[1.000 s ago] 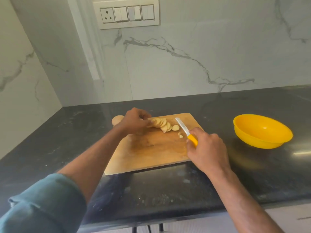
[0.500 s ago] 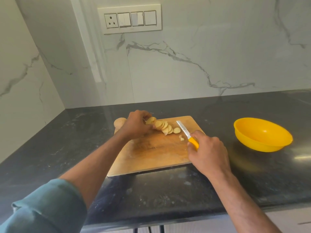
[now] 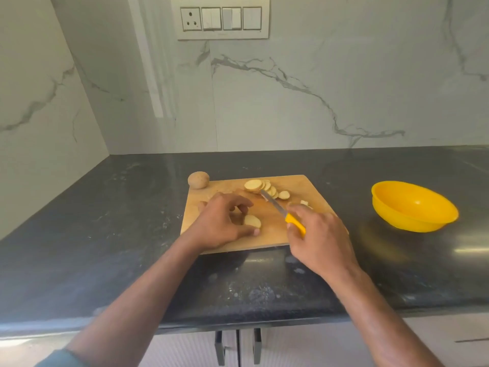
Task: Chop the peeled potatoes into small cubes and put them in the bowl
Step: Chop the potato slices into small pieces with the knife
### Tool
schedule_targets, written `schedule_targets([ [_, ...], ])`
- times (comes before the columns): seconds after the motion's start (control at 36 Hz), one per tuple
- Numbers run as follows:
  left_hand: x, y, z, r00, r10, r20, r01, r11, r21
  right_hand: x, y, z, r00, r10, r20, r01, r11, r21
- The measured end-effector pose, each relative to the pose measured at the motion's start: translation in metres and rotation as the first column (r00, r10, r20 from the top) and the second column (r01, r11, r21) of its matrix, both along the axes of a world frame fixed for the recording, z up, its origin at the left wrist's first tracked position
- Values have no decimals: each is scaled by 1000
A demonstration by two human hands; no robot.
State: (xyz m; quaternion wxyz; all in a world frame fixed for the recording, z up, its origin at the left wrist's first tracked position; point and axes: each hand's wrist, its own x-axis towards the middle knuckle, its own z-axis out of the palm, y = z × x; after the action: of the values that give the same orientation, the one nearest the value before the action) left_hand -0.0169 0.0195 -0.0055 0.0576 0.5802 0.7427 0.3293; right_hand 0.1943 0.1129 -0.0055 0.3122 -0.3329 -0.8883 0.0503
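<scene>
A wooden cutting board [image 3: 296, 186] lies on the dark counter. Near its far edge sits a row of several round potato slices [image 3: 262, 187]. My left hand [image 3: 225, 223] curls round one or more potato slices [image 3: 252, 221] near the board's front. My right hand [image 3: 317, 239] grips a knife with a yellow handle [image 3: 295, 223]; its blade points up-left, the tip close to the row of slices. A whole potato [image 3: 198, 179] rests at the board's far left corner. The yellow bowl [image 3: 412, 205] stands to the right, with nothing visible inside.
A small potato scrap [image 3: 304, 203] lies on the board near my right hand. The marble wall with a switch panel [image 3: 223, 18] rises behind the counter. The counter's front edge [image 3: 238, 324] runs below my forearms, with cabinet handles under it.
My left hand left the row of slices and came toward the board's front with potato slices between its fingers. The knife swung left toward the row. The camera view dropped lower.
</scene>
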Motion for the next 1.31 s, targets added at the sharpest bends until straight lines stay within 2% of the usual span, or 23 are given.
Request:
schedule_targets([
  [0.11, 3, 4, -4, 1000, 19, -22, -18, 999, 45, -5, -14, -1, 1000, 12, -10, -12, 998, -58],
  [0.25, 0, 10, -4, 987, 144, 76, -154, 976, 151, -21, -33, -1, 1000, 16, -23, -17, 997, -69],
  [0.33, -2, 10, -4, 986, 128, 103, -144, 977, 160, -28, -35, -2, 1000, 11, -6, -11, 997, -76],
  [0.5, -6, 7, -8, 987, 129, 95, -142, 978, 150, -31, -39, 0, 999, 33, -2, -33, 997, -65],
  [0.72, -4, 8, -7, 982, 185, -48, -178, 977, 117, -33, -44, 5, 999, 45, 7, -44, 998, -54],
  [1.03, 0, 10, -6, 987, 94, -132, -91, 995, 29, -35, -45, 4, 998, 60, 33, -58, 997, -58],
  [1.31, 0, 14, -2, 991, 91, -100, -94, 995, -26, -35, -52, 7, 991, 87, 105, -77, 992, -100],
])
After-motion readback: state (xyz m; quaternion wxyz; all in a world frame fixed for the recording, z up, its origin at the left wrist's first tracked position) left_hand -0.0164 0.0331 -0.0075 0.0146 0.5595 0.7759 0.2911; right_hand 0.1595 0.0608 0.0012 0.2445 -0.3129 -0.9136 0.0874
